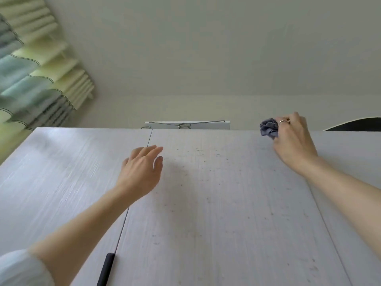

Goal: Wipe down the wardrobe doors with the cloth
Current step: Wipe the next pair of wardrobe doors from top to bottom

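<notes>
Your right hand (292, 139) grips the bunched cloth (269, 129) at the top edge of the wardrobe door (216, 203). Your left hand (142, 170) rests spread on the panel, fingers straight. The speckled door surface runs lengthwise below and between both hands.

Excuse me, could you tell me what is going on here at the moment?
A person is looking up at tall, pale wood-grain wardrobe doors and wiping them. The right hand grips a crumpled grey-blue cloth at the top edge of the middle door, while the left hand rests open against the doors near the seam. Dark specks still dot the middle door. A black bar handle sits low by the seam.
</notes>
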A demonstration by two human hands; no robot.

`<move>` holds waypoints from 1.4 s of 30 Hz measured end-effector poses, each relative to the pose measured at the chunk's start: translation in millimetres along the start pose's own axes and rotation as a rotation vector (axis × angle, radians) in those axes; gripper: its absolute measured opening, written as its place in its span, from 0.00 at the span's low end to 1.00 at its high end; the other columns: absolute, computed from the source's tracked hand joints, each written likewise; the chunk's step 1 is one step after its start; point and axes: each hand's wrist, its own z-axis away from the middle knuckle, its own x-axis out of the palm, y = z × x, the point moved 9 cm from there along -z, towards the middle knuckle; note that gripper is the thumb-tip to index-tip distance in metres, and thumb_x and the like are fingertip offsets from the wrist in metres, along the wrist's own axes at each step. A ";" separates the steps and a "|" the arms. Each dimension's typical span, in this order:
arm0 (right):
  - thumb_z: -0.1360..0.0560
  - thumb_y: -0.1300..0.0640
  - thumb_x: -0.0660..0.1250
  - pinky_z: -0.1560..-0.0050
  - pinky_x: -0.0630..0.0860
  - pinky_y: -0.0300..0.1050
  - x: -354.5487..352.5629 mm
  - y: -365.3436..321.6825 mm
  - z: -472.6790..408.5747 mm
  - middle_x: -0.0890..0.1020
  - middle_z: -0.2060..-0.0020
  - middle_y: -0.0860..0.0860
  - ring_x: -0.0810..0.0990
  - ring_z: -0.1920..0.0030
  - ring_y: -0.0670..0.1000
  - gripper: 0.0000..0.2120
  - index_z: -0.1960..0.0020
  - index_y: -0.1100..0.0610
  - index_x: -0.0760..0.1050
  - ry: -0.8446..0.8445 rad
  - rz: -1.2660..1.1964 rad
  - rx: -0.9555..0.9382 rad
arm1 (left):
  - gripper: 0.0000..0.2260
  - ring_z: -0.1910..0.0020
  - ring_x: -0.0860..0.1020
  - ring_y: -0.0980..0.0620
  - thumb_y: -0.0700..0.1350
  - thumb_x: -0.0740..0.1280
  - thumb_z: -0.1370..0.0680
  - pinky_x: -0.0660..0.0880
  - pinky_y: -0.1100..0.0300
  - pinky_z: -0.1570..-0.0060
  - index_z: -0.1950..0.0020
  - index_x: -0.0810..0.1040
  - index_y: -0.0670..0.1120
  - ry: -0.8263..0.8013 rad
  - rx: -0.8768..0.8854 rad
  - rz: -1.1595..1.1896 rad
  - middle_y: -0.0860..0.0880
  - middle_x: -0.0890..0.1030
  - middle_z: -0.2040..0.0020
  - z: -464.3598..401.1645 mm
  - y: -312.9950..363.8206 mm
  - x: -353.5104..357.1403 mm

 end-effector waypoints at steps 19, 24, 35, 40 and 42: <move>0.23 0.55 0.61 0.58 0.65 0.43 27.9 23.6 2.9 0.82 0.54 0.51 0.76 0.54 0.58 0.11 0.61 0.60 0.74 -0.003 -0.202 0.239 | 0.22 0.23 0.45 0.52 0.53 0.44 0.18 0.45 0.50 0.28 0.24 0.46 0.62 -0.068 -0.133 -0.145 0.58 0.47 0.22 17.4 -108.6 26.6; 0.28 0.69 0.59 0.59 0.67 0.46 28.7 21.8 3.0 0.79 0.49 0.57 0.74 0.54 0.60 0.10 0.50 0.59 0.64 0.052 -0.201 0.327 | 0.23 0.23 0.44 0.53 0.53 0.44 0.18 0.43 0.51 0.27 0.23 0.45 0.61 -0.050 -0.118 -0.139 0.58 0.46 0.22 20.9 -104.4 24.7; 0.25 0.64 0.60 0.55 0.63 0.41 101.3 -199.3 3.7 0.75 0.45 0.53 0.75 0.46 0.55 0.07 0.49 0.58 0.74 -0.141 -0.461 -0.156 | 0.22 0.24 0.38 0.54 0.54 0.41 0.18 0.39 0.51 0.26 0.25 0.37 0.62 -0.158 -0.092 -0.154 0.59 0.38 0.23 22.0 -105.2 27.9; 0.28 0.69 0.58 0.53 0.66 0.41 109.2 -266.4 25.4 0.77 0.45 0.49 0.73 0.45 0.52 0.15 0.47 0.60 0.78 -0.233 -0.491 -0.406 | 0.22 0.24 0.37 0.56 0.55 0.40 0.18 0.38 0.54 0.26 0.26 0.35 0.63 -0.153 -0.080 -0.158 0.60 0.37 0.24 26.3 -107.9 25.5; 0.27 0.68 0.58 0.44 0.66 0.41 102.8 -252.4 20.6 0.76 0.37 0.52 0.72 0.38 0.54 0.18 0.42 0.58 0.78 -0.234 -0.482 -0.389 | 0.22 0.24 0.37 0.56 0.54 0.40 0.18 0.38 0.54 0.26 0.26 0.35 0.63 -0.156 -0.078 -0.161 0.60 0.37 0.24 27.2 -107.6 25.0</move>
